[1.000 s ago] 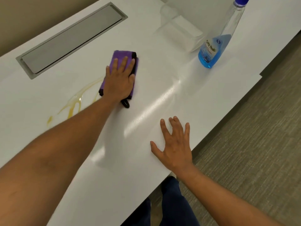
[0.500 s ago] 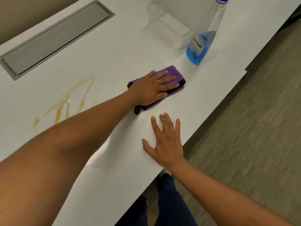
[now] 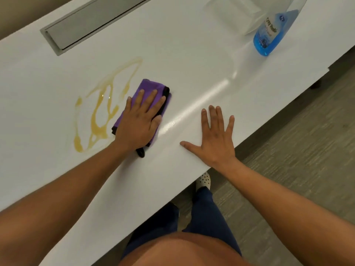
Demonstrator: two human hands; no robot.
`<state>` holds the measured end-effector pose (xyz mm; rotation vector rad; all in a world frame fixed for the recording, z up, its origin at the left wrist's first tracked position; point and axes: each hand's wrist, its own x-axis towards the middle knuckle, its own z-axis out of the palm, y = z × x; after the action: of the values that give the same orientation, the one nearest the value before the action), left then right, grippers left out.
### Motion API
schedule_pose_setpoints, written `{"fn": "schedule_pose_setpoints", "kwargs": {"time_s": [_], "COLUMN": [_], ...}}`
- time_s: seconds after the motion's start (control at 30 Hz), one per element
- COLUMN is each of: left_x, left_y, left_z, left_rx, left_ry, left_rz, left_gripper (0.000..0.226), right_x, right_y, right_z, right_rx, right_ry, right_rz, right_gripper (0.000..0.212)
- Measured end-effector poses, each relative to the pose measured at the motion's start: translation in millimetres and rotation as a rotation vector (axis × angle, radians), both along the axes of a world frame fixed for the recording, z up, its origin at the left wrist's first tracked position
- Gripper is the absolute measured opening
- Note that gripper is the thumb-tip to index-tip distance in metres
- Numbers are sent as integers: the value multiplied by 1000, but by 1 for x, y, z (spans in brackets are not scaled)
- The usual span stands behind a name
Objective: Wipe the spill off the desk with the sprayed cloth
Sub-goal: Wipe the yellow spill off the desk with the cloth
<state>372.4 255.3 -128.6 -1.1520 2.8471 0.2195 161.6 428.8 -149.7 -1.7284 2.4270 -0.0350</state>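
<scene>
head view looked down on a white desk [image 3: 192, 60] that ran from the lower left to the upper right of the frame; the left hand [image 3: 139, 120] lay flat, fingers spread, pressed on a folded purple cloth [image 3: 151, 87] with a dark edge, a little left of the frame's centre; it was not gripping the cloth, only holding it down under an open palm; a dark loop of the cloth stuck out below the wrist; the amber spill [image 3: 99, 110] spread in looping streaks just left of the cloth, and the cloth's lower left edge touched or nearly touched the nearest streak, though which could not be told; the right hand [image 3: 215, 139] rested palm down on the bare desk near its front edge, right of centre, fingers splayed wide and holding nothing, well apart from the cloth; a spray bottle [image 3: 266, 36] with blue liquid in its lower part stood at the upper right, its top cut off by the frame; just left of it sat a clear plastic container [image 3: 232, 10], faint against the white surface; a long grey cable tray cover [image 3: 86, 22] was set into the desk at the upper left; below the desk edge showed dark blue trousers [image 3: 203, 214], a white spotted shoe [image 3: 204, 180] and grey carpet [image 3: 307, 150] at the right
</scene>
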Motion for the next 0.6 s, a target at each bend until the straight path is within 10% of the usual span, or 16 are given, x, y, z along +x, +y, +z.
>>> {"fn": "schedule_pose_setpoints", "kwargs": {"time_s": [0.37, 0.6], "left_x": [-57, 57], "left_y": [-23, 73], "left_z": [7, 5], "left_rx": [43, 54], "left_ry": [48, 33], "left_rz": [241, 119], "left_gripper": [64, 63], "right_x": [5, 8], "right_y": [1, 5], "right_z": [6, 19], "right_rx": [64, 100], "right_ry": [-9, -22], "right_rz": [-15, -12], "right_gripper": [125, 120]}}
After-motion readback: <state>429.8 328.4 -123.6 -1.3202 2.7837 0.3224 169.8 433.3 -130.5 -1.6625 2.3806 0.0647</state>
